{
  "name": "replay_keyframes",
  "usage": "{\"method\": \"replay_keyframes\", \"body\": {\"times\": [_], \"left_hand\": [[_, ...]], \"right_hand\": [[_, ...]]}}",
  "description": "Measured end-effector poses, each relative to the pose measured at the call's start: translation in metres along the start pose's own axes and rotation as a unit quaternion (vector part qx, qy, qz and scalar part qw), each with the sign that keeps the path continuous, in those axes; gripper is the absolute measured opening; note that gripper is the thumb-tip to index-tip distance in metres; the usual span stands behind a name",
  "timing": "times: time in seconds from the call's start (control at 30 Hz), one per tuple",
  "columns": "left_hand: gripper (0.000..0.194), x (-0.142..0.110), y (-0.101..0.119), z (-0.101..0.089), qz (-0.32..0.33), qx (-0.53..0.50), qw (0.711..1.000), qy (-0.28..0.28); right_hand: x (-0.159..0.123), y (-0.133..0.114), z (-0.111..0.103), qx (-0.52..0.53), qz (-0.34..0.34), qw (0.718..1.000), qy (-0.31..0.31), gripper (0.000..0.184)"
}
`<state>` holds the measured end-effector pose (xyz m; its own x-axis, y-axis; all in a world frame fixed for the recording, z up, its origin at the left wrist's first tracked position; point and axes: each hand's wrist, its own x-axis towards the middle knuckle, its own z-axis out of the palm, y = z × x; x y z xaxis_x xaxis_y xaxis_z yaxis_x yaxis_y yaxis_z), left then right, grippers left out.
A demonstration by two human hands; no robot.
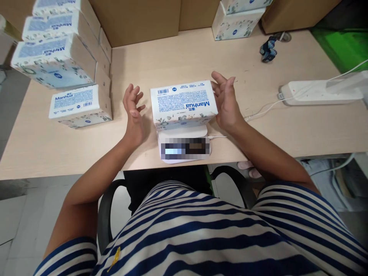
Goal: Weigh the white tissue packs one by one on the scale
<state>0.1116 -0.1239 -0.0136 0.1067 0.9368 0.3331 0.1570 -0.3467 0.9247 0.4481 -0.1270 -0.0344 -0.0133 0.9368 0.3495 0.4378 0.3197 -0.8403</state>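
Note:
A white and blue tissue pack (184, 102) rests on a small white scale (184, 147) at the desk's front edge. My left hand (133, 111) hovers just left of the pack, fingers spread, a small gap between it and the pack. My right hand (225, 97) is at the pack's right end, fingers apart, close to it or lightly touching; neither hand grips it.
A tall stack of the same tissue packs (60, 57) stands at the left. More packs (238, 19) sit at the back by cardboard boxes (138, 19). A white power strip (319, 92) with cables lies on the right, a dark lanyard (268, 48) behind it.

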Motion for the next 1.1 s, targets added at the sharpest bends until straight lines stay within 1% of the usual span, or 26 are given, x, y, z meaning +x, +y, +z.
{"method": "replay_keyframes", "body": {"times": [0.1, 0.13, 0.2, 0.27, 0.33, 0.37, 0.43, 0.5, 0.53, 0.57, 0.63, 0.67, 0.73, 0.83, 0.9, 0.93, 1.0, 1.07, 1.1], "left_hand": [[0.104, 0.0, 0.01, 0.001, -0.052, -0.059, 0.997, 0.016], [0.105, -0.002, 0.014, 0.004, -0.065, -0.083, 0.994, 0.006], [0.107, -0.008, 0.022, 0.014, -0.072, -0.122, 0.989, -0.041], [0.108, -0.014, 0.026, 0.027, -0.047, -0.145, 0.981, -0.117], [0.111, -0.018, 0.027, 0.038, 0.0, -0.149, 0.971, -0.187], [0.114, -0.018, 0.025, 0.041, 0.022, -0.145, 0.967, -0.209], [0.124, -0.016, 0.019, 0.042, 0.06, -0.127, 0.965, -0.223], [0.135, -0.014, 0.013, 0.038, 0.098, -0.085, 0.967, -0.22], [0.14, -0.014, 0.01, 0.034, 0.124, -0.057, 0.966, -0.218], [0.145, -0.015, 0.008, 0.03, 0.156, -0.024, 0.963, -0.217], [0.15, -0.018, 0.004, 0.023, 0.216, 0.048, 0.952, -0.212], [0.15, -0.02, 0.002, 0.021, 0.237, 0.081, 0.946, -0.207], [0.147, -0.02, -0.004, 0.019, 0.263, 0.132, 0.936, -0.194], [0.145, -0.017, -0.012, 0.019, 0.279, 0.175, 0.928, -0.175], [0.146, -0.013, -0.014, 0.017, 0.294, 0.18, 0.925, -0.158], [0.146, -0.012, -0.014, 0.015, 0.305, 0.174, 0.925, -0.146], [0.146, -0.01, -0.011, 0.009, 0.32, 0.145, 0.93, -0.113], [0.143, -0.008, -0.007, 0.001, 0.306, 0.084, 0.946, -0.07], [0.14, -0.006, -0.004, -0.002, 0.285, 0.045, 0.956, -0.042]], "right_hand": [[-0.004, -0.003, 0.005, -0.001, -0.01, 1.0, 0.004, 0.106], [-0.007, -0.005, 0.007, -0.009, -0.018, 1.0, 0.001, 0.106], [-0.012, -0.011, 0.013, -0.028, -0.032, 0.999, -0.011, 0.104], [-0.017, -0.019, 0.016, -0.041, -0.034, 0.998, -0.023, 0.104], [-0.021, -0.026, 0.018, -0.046, -0.027, 0.998, -0.035, 0.108], [-0.023, -0.03, 0.018, -0.049, -0.025, 0.998, -0.039, 0.112], [-0.026, -0.037, 0.019, -0.066, -0.027, 0.997, -0.041, 0.119], [-0.03, -0.043, 0.02, -0.09, -0.047, 0.995, -0.025, 0.123], [-0.032, -0.044, 0.02, -0.095, -0.071, 0.993, -0.014, 0.123], [-0.034, -0.045, 0.02, -0.095, -0.107, 0.99, -0.003, 0.123], [-0.036, -0.043, 0.018, -0.075, -0.203, 0.976, 0.011, 0.125], [-0.035, -0.04, 0.017, -0.069, -0.251, 0.965, 0.011, 0.126], [-0.032, -0.034, 0.012, -0.083, -0.309, 0.948, -0.002, 0.136], [-0.027, -0.032, 0.005, -0.134, -0.342, 0.93, -0.015, 0.152], [-0.026, -0.037, 0.003, -0.164, -0.362, 0.917, -0.017, 0.152], [-0.025, -0.041, 0.004, -0.173, -0.377, 0.91, -0.011, 0.149], [-0.021, -0.055, 0.007, -0.183, -0.399, 0.899, 0.009, 0.132], [-0.01, -0.073, 0.014, -0.183, -0.414, 0.891, 0.023, 0.109], [-0.002, -0.083, 0.018, -0.182, -0.421, 0.888, 0.026, 0.099]]}}
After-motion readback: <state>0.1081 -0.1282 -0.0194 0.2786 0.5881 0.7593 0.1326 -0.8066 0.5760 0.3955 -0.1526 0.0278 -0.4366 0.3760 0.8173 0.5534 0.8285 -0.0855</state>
